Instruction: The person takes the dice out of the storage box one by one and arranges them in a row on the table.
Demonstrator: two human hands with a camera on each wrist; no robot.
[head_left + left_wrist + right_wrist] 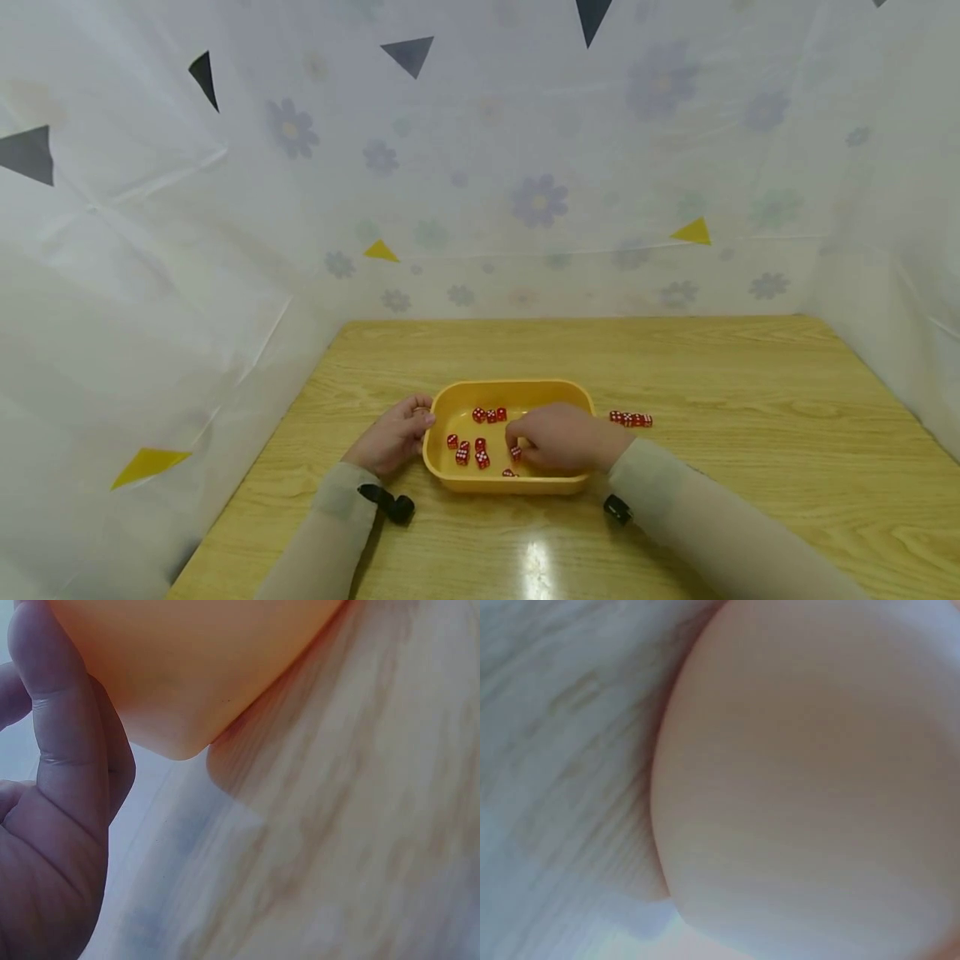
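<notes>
1. My right hand [558,437] was down inside the yellow tray [510,483], its fingers curled and pinching one red die [516,452] near the tray's front middle. I judged this the picking step: one die caught, not yet lifted clear.

2. My left hand [393,437] rested on the table against the tray's left wall, fingers [52,712] lying fairly straight along the rim and steadying it; it grasped nothing.

3. The loose dice [480,433] lay scattered on the tray floor: a short run of three toward the back, several more at the left front, one close to the front wall just below my right fingers.

4. Outside the tray, just beside its right wall, a row of dice [631,419] stood in a line on the table [750,392]. To my mind the next move called for lifting the pinched die straight over the right wall and setting it down at the row's end without nudging the others.

5. In the way, as I judged it: the tray's raised wall, and the neighbouring die near my fingertips.

6. Around stood a white flowered sheet [525,167] with small triangles, walling the table on three sides. Both wrist views showed only blurred tray wall and wood.
</notes>
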